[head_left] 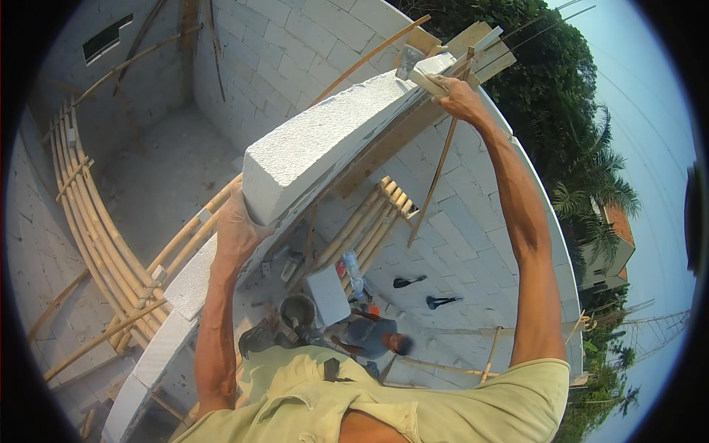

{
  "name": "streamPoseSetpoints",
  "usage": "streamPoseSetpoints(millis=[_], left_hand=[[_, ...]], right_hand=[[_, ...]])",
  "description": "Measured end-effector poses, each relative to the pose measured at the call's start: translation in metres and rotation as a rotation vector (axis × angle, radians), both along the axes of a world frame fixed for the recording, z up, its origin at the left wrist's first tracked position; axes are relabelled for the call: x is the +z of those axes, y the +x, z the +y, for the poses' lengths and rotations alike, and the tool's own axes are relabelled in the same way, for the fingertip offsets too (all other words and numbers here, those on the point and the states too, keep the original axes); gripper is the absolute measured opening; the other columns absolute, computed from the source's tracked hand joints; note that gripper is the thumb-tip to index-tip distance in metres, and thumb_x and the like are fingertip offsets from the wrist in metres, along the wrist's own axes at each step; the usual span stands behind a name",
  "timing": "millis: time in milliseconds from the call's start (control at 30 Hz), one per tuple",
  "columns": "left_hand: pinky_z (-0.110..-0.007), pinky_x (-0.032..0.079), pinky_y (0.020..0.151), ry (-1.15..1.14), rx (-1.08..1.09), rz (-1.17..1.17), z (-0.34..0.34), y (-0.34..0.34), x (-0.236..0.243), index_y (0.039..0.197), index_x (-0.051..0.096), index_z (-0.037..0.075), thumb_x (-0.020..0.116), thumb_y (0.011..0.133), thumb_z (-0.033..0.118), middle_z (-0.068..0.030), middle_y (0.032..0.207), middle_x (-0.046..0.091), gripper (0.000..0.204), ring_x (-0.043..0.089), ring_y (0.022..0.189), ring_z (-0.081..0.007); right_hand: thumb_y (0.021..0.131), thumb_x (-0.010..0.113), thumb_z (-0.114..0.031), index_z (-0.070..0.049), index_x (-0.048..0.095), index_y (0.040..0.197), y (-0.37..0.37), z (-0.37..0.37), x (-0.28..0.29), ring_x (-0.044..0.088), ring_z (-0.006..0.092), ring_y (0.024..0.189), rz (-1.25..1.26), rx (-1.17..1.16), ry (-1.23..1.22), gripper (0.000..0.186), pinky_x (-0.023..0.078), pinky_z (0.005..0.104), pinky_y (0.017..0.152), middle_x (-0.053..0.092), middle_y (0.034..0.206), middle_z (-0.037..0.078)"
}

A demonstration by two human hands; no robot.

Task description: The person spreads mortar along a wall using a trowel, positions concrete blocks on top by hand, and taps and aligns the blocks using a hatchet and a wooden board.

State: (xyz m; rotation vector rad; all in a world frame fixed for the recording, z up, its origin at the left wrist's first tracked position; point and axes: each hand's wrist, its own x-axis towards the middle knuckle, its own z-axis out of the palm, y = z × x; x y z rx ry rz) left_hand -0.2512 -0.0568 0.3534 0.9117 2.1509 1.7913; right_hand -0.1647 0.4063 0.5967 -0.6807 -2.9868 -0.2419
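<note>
A long white aerated concrete block (325, 133) lies along the top of a narrow wall. My left hand (240, 229) grips its near lower end, with the thumb along the underside edge and the fingers partly hidden behind it. At the far end, my right hand (461, 100) closes around a small pale block-like piece (432, 68). This piece sits close to the long block's far end, and whether they touch is unclear. A grey lump (408, 61) stands beside it; its kind is hard to make out.
Bamboo poles (96, 214) form scaffolding on the left, and more bamboo (369, 221) lies below the wall. Far below are a person (369, 336), a dark bucket (298, 311) and a white block (327, 295). Wooden boards (473, 48) stand at the far wall corner.
</note>
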Motion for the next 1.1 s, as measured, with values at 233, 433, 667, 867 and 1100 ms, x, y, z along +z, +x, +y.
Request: streamPoseSetpoints(millis=[233,433,667,867,1100], left_hand=[[-0.041,0.054,0.092,0.026,-0.026,-0.001,0.005,-0.001,-0.006,0.128,0.047,0.005,0.086,0.068,0.003,-0.0175,0.109,0.068,0.072,0.068,0.102,-0.0317],[-0.041,0.055,0.092,0.034,0.004,0.062,0.005,-0.004,-0.008,0.13,0.049,0.004,0.087,0.073,0.005,-0.0187,0.11,0.069,0.069,0.069,0.101,-0.0305],[-0.04,0.056,0.091,0.054,-0.004,-0.007,0.005,-0.002,-0.001,0.137,0.048,0.0,0.087,0.076,0.006,-0.0179,0.109,0.07,0.072,0.07,0.099,-0.0301],[-0.044,0.055,0.089,0.02,-0.002,-0.1,0.006,0.004,-0.005,0.131,0.05,0.006,0.09,0.067,0.006,-0.0224,0.113,0.07,0.076,0.071,0.104,-0.0386],[-0.044,0.052,0.101,0.114,0.053,-0.12,0.008,-0.002,-0.045,0.125,0.057,0.006,0.088,0.067,0.005,-0.0176,0.106,0.068,0.066,0.068,0.102,-0.041]], right_hand=[[0.091,0.069,-0.019,-0.024,0.059,0.15,0.01,0.016,-0.003,0.068,0.0366,0.119,0.15,0.039,0.023,0.06,0.053,0.0447,0.102,0.07,0.132,0.019],[0.092,0.068,-0.018,-0.024,0.057,0.151,0.013,-0.001,-0.014,0.069,0.0366,0.117,0.227,0.0,-0.058,0.061,0.053,0.0456,0.101,0.071,0.13,0.018],[0.093,0.072,-0.013,-0.017,0.054,0.153,0.035,-0.126,-0.013,0.069,0.036,0.121,0.346,-0.13,-0.107,0.063,0.053,0.0446,0.105,0.067,0.141,0.016],[0.091,0.07,-0.008,-0.01,0.056,0.147,0.082,-0.269,-0.053,0.072,0.0388,0.102,0.426,0.182,-0.392,0.058,0.058,0.0435,0.088,0.071,0.12,0.023],[0.096,0.065,-0.011,-0.004,0.053,0.145,0.085,-0.382,-0.099,0.069,0.043,0.09,0.345,0.226,-0.879,0.051,0.057,0.0446,0.083,0.064,0.118,0.022]])
